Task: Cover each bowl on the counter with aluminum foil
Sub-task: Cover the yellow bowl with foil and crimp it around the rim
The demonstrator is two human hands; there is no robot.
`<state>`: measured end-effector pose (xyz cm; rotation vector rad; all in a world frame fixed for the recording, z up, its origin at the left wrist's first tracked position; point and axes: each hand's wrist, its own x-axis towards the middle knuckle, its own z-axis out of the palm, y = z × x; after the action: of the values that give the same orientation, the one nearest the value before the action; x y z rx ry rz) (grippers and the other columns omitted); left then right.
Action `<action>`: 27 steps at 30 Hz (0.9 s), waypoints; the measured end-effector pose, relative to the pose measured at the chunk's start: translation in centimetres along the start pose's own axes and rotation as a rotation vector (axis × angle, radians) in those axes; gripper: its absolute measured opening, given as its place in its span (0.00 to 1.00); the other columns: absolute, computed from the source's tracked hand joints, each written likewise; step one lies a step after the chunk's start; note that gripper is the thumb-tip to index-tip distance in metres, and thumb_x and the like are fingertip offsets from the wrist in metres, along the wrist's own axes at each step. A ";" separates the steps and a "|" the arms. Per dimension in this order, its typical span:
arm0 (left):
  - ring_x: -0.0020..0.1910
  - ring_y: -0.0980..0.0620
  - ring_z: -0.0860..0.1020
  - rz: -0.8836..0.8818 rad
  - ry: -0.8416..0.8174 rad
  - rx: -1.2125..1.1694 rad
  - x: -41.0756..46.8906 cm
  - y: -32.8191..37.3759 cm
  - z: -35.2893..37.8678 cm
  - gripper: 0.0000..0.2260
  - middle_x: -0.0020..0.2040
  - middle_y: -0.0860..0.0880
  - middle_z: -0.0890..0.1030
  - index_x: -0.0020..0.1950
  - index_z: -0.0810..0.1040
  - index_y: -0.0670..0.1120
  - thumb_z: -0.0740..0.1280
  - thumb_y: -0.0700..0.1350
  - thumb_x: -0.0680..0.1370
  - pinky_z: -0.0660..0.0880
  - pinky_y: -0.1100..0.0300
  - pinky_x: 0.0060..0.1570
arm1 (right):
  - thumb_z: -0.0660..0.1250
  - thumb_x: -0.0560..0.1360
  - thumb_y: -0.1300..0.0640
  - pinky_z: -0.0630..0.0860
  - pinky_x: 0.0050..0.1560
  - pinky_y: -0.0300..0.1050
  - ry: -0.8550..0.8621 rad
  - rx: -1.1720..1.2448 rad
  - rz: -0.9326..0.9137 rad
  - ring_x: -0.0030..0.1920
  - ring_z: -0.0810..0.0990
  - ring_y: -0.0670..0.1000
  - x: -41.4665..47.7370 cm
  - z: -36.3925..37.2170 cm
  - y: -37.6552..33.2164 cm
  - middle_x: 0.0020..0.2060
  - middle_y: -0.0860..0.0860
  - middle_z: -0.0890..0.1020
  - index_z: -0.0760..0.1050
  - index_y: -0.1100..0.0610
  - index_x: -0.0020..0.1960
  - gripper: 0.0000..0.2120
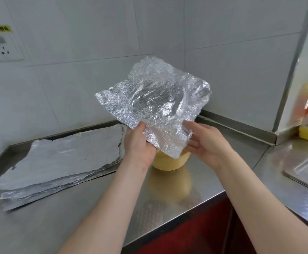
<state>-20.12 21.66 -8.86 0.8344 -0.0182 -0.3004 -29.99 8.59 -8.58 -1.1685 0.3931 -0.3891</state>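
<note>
One crinkled foil sheet (153,99), bearing a round bowl-shaped dent, is hanging tilted above the single yellow bowl (169,163), which is standing on the steel counter (76,226) just beyond both hands. The left hand (138,143) is pinching the sheet's near-left edge, thumb on top, fingers underneath. The right hand (204,143), more loosely spread, is pinching the near-right edge between thumb and fingers. One stack of flat foil sheets (61,162) is lying to the left.
</note>
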 end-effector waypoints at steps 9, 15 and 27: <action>0.50 0.48 0.81 0.102 -0.096 0.225 0.2 1.7 -1.9 0.14 0.54 0.43 0.81 0.61 0.76 0.42 0.64 0.31 0.77 0.78 0.53 0.54 | 0.71 0.71 0.68 0.74 0.37 0.43 0.243 -0.077 -0.142 0.40 0.79 0.53 3.0 -3.7 0.5 0.45 0.56 0.83 0.72 0.58 0.65 0.23; 0.49 0.51 0.78 0.240 -0.035 0.863 0.7 1.7 -5.5 0.12 0.50 0.48 0.80 0.52 0.80 0.52 0.63 0.37 0.76 0.77 0.53 0.46 | 0.66 0.73 0.74 0.74 0.61 0.62 0.201 0.054 0.054 0.53 0.80 0.56 3.8 -6.9 1.3 0.57 0.65 0.79 0.71 0.60 0.54 0.14; 0.28 0.50 0.75 0.104 -0.081 0.936 -1.7 0.4 -6.6 0.04 0.36 0.40 0.78 0.47 0.78 0.36 0.64 0.31 0.75 0.76 0.61 0.27 | 0.59 0.75 0.75 0.79 0.56 0.58 0.035 -0.234 0.073 0.54 0.82 0.62 4.4 -6.8 -0.8 0.53 0.61 0.83 0.74 0.60 0.63 0.20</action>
<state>-20.81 27.21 -12.85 1.7417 -0.2949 -0.2204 -29.59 0.76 -10.59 -1.3717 0.5209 -0.3057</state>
